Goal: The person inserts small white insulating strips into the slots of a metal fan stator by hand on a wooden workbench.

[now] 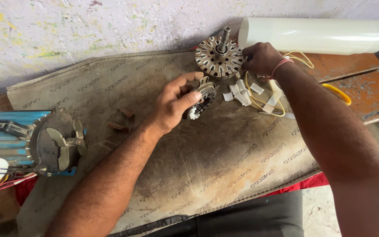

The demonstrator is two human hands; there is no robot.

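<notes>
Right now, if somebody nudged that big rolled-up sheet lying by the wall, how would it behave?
The rolled sheet would probably roll easily, since it lies on its side as a smooth tube. It looks thin, glossy and hollow, so likely light for its size and a bit slippery. The wall behind it would likely stop it rolling backward; the right hand rests just in front of it.

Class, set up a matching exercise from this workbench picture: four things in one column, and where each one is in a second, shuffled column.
Things:
1. slotted metal disc
2. round motor core
3. roll of pale sheet
4. blue winding machine

Places:
a. in the left hand's grip
b. far left edge
c. under the right hand's fingertips
d. along the wall, top right

Pairs: 1-c, 2-a, 3-d, 4-b
</notes>
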